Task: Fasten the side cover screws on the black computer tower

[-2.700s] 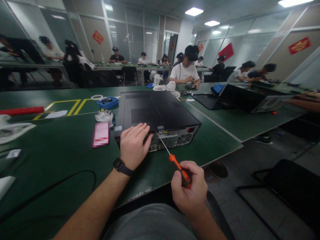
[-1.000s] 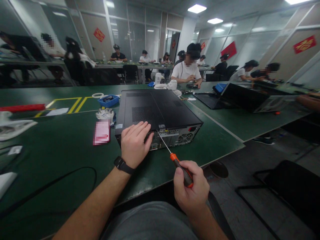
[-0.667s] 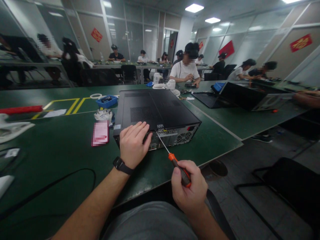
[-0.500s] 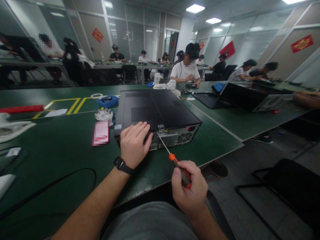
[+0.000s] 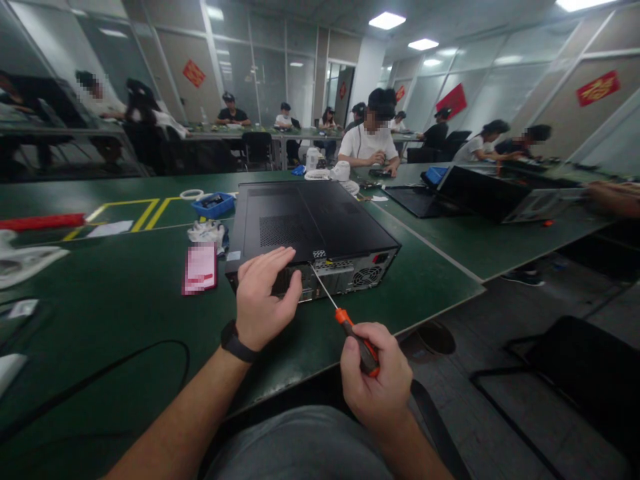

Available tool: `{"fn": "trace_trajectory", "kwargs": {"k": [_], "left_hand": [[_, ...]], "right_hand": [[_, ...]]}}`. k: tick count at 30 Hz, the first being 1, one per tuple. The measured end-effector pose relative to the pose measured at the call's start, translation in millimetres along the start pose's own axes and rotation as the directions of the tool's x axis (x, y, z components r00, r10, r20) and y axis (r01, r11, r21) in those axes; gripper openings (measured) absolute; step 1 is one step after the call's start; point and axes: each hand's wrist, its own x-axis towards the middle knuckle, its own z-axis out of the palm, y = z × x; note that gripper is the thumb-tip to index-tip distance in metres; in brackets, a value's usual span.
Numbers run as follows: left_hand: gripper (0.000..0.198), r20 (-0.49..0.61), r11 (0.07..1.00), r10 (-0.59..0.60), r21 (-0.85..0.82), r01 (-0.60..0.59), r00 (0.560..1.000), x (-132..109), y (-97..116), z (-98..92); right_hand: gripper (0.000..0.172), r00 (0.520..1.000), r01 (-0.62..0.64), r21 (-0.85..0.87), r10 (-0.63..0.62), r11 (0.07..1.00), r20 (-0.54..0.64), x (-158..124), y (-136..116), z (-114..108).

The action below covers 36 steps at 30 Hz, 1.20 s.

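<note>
A black desktop computer case lies flat on the green table, its rear panel with the fan grille facing me. My right hand grips the handle of an orange and dark grey screwdriver. The thin shaft points away from me, and its tip meets the upper rear edge of the case near the middle. My left hand, with a black watch on the wrist, is at the near left corner of the case. Its fingers stretch along the top edge, and the thumb stands apart from them.
Left of the case are a pink-framed phone, white gloves and a blue bin of small parts. A black cable curves across the near left. Another open case stands at the right, and a co-worker sits opposite.
My left hand has rolled, its thumb opening away from the fingers. The screwdriver's tip remains at the case's rear edge in my right hand. The whole view has shifted slightly.
</note>
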Motion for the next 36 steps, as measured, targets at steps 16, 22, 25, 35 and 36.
{"fn": "trace_trajectory", "kwargs": {"k": [16, 22, 25, 35, 36], "left_hand": [[0.032, 0.690, 0.962, 0.273, -0.213, -0.173, 0.670, -35.4, 10.1, 2.7], [0.031, 0.667, 0.955, 0.276, -0.111, -0.274, 0.692, -32.1, 11.3, -0.2], [0.030, 0.646, 0.941, 0.309, -0.100, -0.324, 0.698, -27.8, 11.7, -0.6], [0.027, 0.632, 0.926, 0.319, -0.047, -0.375, 0.706, -18.3, 6.9, -0.8], [0.027, 0.626, 0.924, 0.321, -0.044, -0.379, 0.711, -17.1, 6.7, -1.4]], "right_hand": [[0.017, 1.000, 0.019, -0.001, -0.019, 1.000, -0.004, 1.1, 3.0, 0.0], [0.015, 1.000, 0.020, 0.000, -0.020, 1.000, -0.003, 2.5, 0.6, -1.4], [0.015, 1.000, 0.024, -0.006, -0.024, 1.000, -0.005, 3.6, -0.5, -1.3], [0.018, 1.000, 0.016, 0.018, -0.016, 1.000, 0.001, 2.9, 0.4, -0.6], [0.018, 1.000, 0.017, 0.021, -0.017, 1.000, -0.001, 3.1, 0.2, -0.5]]}}
